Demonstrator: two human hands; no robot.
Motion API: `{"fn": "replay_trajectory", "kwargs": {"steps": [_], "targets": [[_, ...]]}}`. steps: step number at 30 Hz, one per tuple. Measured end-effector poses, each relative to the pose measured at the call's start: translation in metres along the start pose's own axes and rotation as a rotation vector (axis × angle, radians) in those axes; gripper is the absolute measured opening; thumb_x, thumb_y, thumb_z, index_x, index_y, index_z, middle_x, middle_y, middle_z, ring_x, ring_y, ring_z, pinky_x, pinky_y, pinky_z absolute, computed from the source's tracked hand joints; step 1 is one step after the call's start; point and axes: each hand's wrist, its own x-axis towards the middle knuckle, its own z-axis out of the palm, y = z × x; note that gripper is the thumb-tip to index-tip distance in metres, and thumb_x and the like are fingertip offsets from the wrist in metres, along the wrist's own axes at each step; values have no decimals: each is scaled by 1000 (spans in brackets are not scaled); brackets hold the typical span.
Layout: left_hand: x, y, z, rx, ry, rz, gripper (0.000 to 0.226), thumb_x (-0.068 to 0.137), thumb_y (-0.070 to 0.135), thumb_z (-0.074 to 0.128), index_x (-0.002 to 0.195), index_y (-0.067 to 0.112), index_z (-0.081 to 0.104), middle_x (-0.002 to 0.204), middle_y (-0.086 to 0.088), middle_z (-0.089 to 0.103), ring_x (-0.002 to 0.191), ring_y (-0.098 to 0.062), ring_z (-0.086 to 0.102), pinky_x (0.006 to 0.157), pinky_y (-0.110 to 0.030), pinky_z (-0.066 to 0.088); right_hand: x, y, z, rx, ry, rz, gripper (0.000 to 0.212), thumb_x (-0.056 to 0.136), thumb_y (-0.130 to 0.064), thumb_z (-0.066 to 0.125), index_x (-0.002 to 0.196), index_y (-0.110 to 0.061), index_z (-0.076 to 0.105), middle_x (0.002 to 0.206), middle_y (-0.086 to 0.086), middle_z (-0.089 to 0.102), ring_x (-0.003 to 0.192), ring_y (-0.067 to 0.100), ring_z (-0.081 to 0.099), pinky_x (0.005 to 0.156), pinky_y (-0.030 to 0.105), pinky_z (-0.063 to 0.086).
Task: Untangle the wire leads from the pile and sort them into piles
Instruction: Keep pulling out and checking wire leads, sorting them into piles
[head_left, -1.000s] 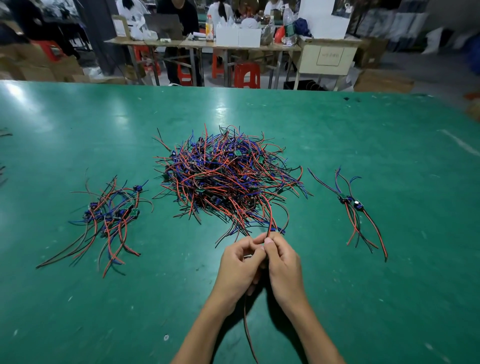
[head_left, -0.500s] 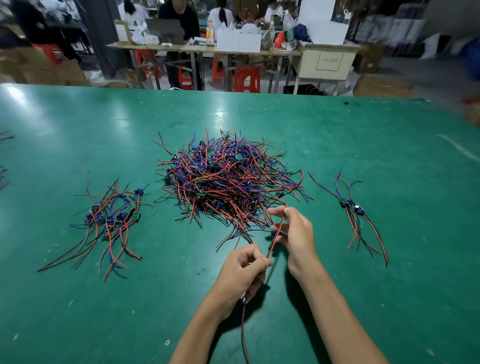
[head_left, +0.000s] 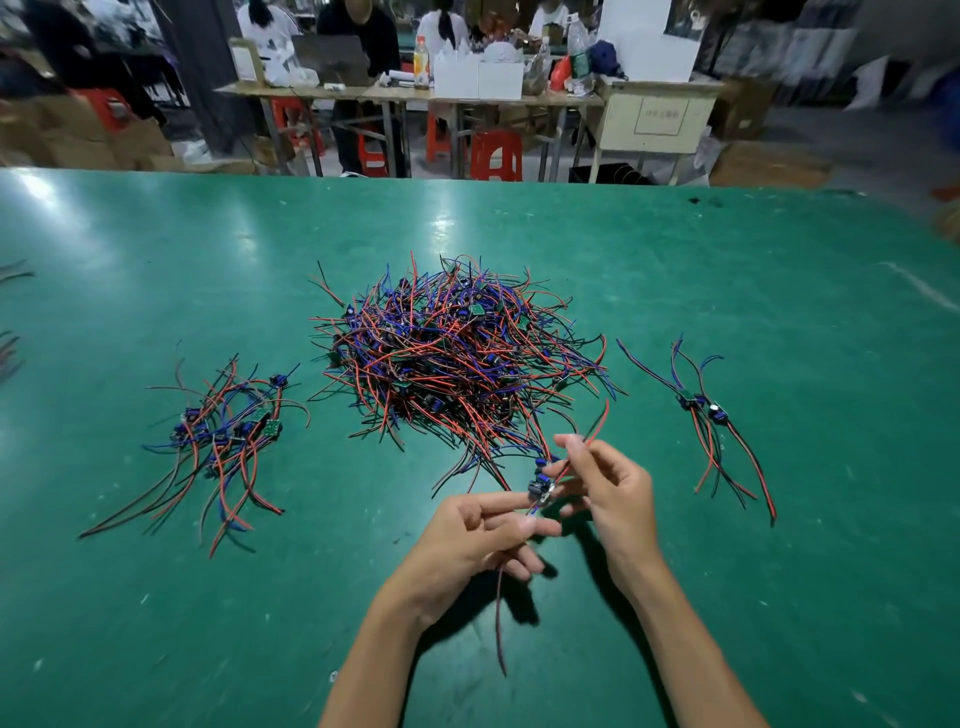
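A big tangled pile of red, blue and black wire leads (head_left: 457, 358) lies in the middle of the green table (head_left: 727, 270). A sorted pile (head_left: 223, 436) lies to its left, and a smaller sorted pile (head_left: 711, 421) to its right. Just in front of the big pile I hold one wire lead with a small circuit board (head_left: 540, 486) above the table. My left hand (head_left: 478, 535) pinches the lead below the board, and a dark wire hangs down from it. My right hand (head_left: 608, 483) pinches the lead's red wire, which points up and to the right.
A few stray wires (head_left: 10, 312) lie at the table's far left edge. Beyond the table's far edge stand work benches, red stools (head_left: 496, 156), cardboard boxes and several people.
The hands went from touching in front of the pile to slightly apart. The lead's circuit board now shows between them, drawn out of the pile, and its red wire points up and right.
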Motion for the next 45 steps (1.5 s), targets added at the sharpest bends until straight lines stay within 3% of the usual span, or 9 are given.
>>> {"fn": "replay_trajectory", "kwargs": {"steps": [3,10,16,19,24,27,33,40,45], "targets": [[1,0,-1,-5,19,-51,38,91,17,66,124,-1,61,110,-23,74,75,-23,74,66,-24,58,3,7,-7,62,42,-15,25,87,-37,70,93,-14,77,76,11,74,55,12,59,47,20,48],[-7,6,-13,58,-87,-100,32,100,9,55,131,4,59,118,-21,72,85,-25,75,74,-27,58,4,10,-11,111,-6,-30,24,89,-37,67,96,-15,77,80,10,75,64,11,62,57,17,51],[-15,7,-19,181,-217,-115,33,107,11,44,138,5,52,123,-21,69,83,-26,73,74,-29,58,3,13,-8,40,53,-86,21,93,-34,65,98,-16,76,80,9,76,68,12,69,55,20,53],[-14,8,-20,155,-185,-116,32,105,10,47,135,4,55,121,-22,70,80,-24,73,72,-29,58,3,13,-9,51,49,-84,21,93,-34,66,97,-18,76,84,8,76,70,13,70,56,21,54],[-11,9,-22,88,-25,-44,37,95,7,65,131,7,60,116,-20,72,83,-23,74,72,-26,58,7,10,-14,196,55,-26,27,88,-33,67,107,-15,74,86,-7,74,73,11,70,63,18,56],[-10,9,-22,60,70,42,42,88,6,73,129,5,62,112,-21,74,79,-25,75,71,-26,58,10,7,-18,361,13,43,34,86,-23,66,119,-13,67,84,-2,75,83,13,75,70,17,58],[-11,10,-21,173,196,134,33,85,5,77,110,27,75,104,-13,77,70,-23,74,58,-20,52,12,6,-22,587,-27,125,46,83,-9,65,129,-12,61,99,5,77,95,16,75,73,19,60],[-10,13,-20,212,207,124,25,88,21,75,111,30,72,105,-9,78,56,-19,68,49,-19,45,12,6,-23,548,-3,113,45,82,-11,68,127,-11,63,101,8,77,92,15,75,72,19,60],[-11,14,-23,204,194,124,27,88,26,77,113,35,71,105,-9,78,48,-15,56,51,-20,42,10,6,-23,388,58,82,32,82,-20,72,113,-12,69,90,7,77,73,15,75,63,21,60]]}}
